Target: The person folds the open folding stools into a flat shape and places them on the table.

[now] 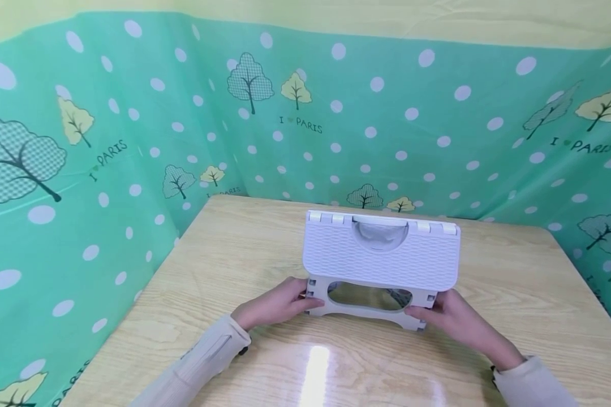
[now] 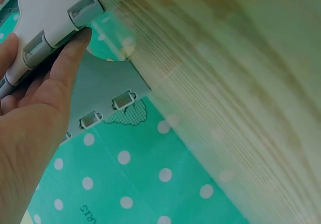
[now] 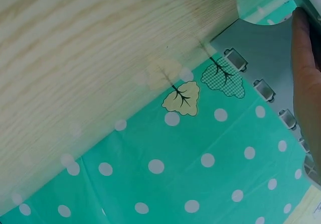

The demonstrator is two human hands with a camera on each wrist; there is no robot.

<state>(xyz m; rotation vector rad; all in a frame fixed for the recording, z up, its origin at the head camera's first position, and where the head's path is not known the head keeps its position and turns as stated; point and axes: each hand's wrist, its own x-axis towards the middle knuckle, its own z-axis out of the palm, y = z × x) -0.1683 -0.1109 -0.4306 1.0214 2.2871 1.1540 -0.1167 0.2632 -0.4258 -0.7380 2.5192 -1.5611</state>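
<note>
A pale folding step stool (image 1: 377, 265) is on the table (image 1: 224, 249), a little right of the middle, with both hands gripping its near end. The left hand (image 1: 282, 302) is partly closed round the left side of the front leg panel (image 1: 319, 287), its thumb over the near face and its fingers behind. The right hand (image 1: 453, 316) holds the right side in the same manner, thumb in front, fingers round the back. The stool's ridged top (image 1: 331, 243) tilts toward the person, with a half-round handle recess at the middle of its far edge and hinges on either side of that. Below the top, the front leg panel has a long oval opening. Both wrist views show another leg panel (image 2: 115, 81), grey, with a row of rectangular slots along one edge. Light sleeves (image 1: 198, 362) cover both forearms. A bright streak of light shines on the wood near the person. Around the table hangs a green cloth (image 1: 285, 150) with white dots, printed trees and "I PARIS" lettering.
</note>
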